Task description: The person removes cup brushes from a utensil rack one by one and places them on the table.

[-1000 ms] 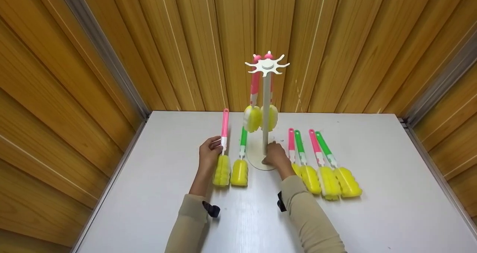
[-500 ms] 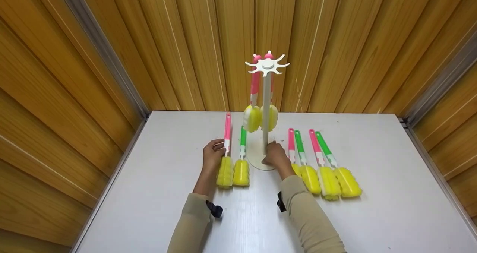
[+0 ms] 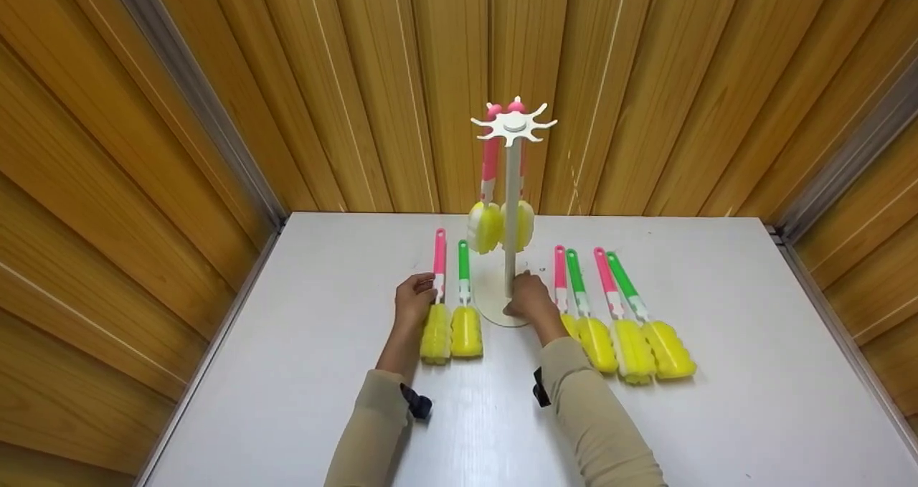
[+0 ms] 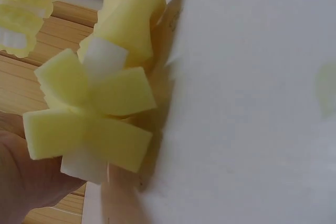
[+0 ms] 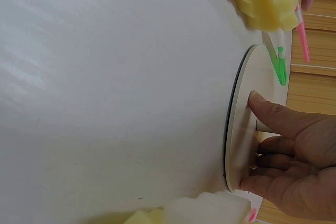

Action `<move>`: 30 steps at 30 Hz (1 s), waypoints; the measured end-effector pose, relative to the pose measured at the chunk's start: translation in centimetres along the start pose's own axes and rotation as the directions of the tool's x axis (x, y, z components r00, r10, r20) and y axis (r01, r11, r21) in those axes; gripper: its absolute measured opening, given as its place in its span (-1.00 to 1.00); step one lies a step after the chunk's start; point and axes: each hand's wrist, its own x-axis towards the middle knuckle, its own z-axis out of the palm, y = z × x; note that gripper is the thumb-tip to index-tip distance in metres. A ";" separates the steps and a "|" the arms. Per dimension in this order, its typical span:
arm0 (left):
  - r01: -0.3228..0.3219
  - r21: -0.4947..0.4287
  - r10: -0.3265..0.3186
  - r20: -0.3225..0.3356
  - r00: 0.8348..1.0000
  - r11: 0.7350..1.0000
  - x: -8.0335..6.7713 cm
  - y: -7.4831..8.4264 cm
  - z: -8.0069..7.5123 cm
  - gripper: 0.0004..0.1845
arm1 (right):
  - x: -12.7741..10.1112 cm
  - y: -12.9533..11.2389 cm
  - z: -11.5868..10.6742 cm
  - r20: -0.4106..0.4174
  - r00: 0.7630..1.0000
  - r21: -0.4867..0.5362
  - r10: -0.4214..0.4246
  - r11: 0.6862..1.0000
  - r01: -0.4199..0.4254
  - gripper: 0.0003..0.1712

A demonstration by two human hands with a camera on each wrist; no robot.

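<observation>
My left hand point(image 3: 418, 298) grips a pink-handled sponge brush point(image 3: 439, 272) at its neck. The brush lies on the white table point(image 3: 717, 415), and its yellow sponge head point(image 4: 94, 114) fills the left wrist view. A green-handled brush point(image 3: 465, 286) lies right beside it. My right hand point(image 3: 528, 297) rests with straight fingers point(image 5: 273, 121) on the round base point(image 5: 242, 129) of a white stand point(image 3: 512, 214). Two pink-handled brushes point(image 3: 490, 178) hang from the stand's top hooks point(image 3: 513, 124).
Several more brushes with pink and green handles point(image 3: 608, 286) lie in a row right of the stand, sponge heads toward me. Wooden panel walls point(image 3: 287, 78) enclose the table at the back and on both sides.
My left hand has brought the pink-handled brush to the right until it lies against the green-handled one. The right hand has stayed on the stand's base.
</observation>
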 end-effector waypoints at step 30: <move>0.012 0.133 -0.015 0.021 1.000 0.991 0.8 -0.6 0.5 -0.65 | -0.3 0.2 -0.1 -0.018 0.999 0.003 -0.031 1.000 0.031 -0.36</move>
